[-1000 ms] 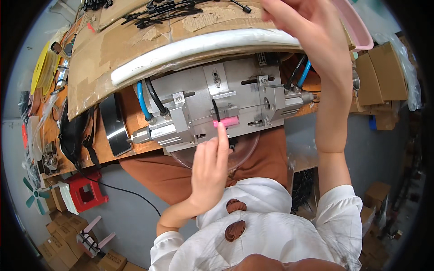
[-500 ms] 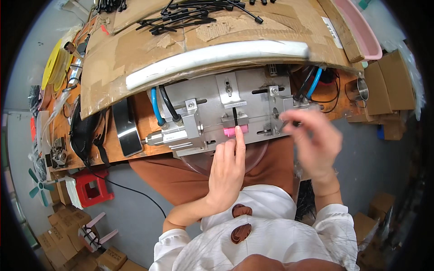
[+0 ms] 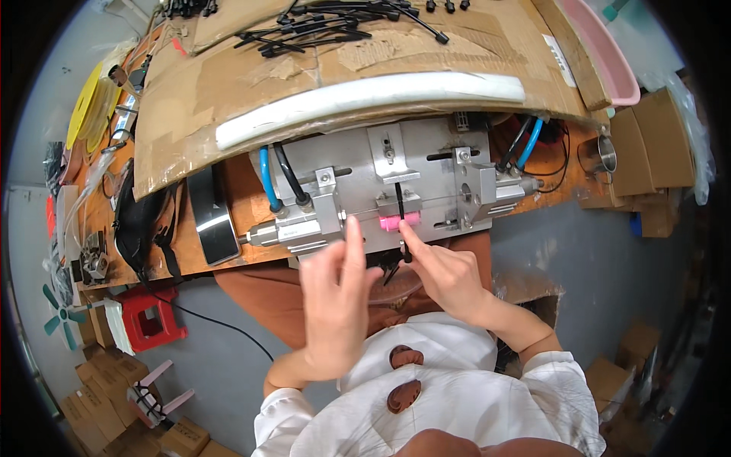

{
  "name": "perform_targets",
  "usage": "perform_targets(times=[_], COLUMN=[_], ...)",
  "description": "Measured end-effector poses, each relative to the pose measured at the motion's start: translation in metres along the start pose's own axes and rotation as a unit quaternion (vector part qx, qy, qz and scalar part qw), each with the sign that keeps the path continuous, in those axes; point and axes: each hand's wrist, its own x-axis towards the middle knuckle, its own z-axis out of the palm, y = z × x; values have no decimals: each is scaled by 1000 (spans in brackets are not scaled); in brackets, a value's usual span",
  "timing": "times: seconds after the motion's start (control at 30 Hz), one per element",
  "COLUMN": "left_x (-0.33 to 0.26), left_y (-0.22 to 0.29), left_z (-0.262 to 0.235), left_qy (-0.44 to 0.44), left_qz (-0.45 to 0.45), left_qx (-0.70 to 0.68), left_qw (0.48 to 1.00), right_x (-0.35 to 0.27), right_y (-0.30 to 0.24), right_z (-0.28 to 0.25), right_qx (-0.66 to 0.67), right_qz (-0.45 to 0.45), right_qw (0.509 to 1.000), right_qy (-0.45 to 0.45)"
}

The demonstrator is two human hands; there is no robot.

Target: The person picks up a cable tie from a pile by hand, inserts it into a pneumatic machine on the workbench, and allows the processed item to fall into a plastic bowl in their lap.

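The scene is lit evenly and brightly by soft light from above; no hard shadows are cast. A dim shadow is seen only under the cardboard [image 3: 251, 114] edge, over the metal fixture [image 3: 396, 190]. Mild glare is seen on the white foam strip [image 3: 365, 103] and on the fixture. The middle is sharp. Strong fisheye distortion is shown: straight edges are bent toward the rim, and the corners are black. The left hand [image 3: 335, 305] is slightly softened by motion blur.
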Motion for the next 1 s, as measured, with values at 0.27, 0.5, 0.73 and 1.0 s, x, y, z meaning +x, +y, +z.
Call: perform_targets(times=[0.27, 0.5, 0.73, 1.0], left_x=[192, 230, 239, 152], left_y=[-92, -97, -64, -23], left_z=[-39, -19, -94, -75], left_qy=[70, 1, -77, 47], left_qz=[85, 153, 193, 194], left_qx=[69, -4, 65, 100], left_qw=[991, 988, 976, 975], right_x=[168, 345, 306, 271], right_y=[8, 28, 47, 45], right_z=[-67, -57, -90, -115], right_qx=[-161, -216, -166, -79], right_qz=[-218, -74, -80, -96], right_qw=[956, 967, 964, 992], right_qy=[110, -117, -191, -18])
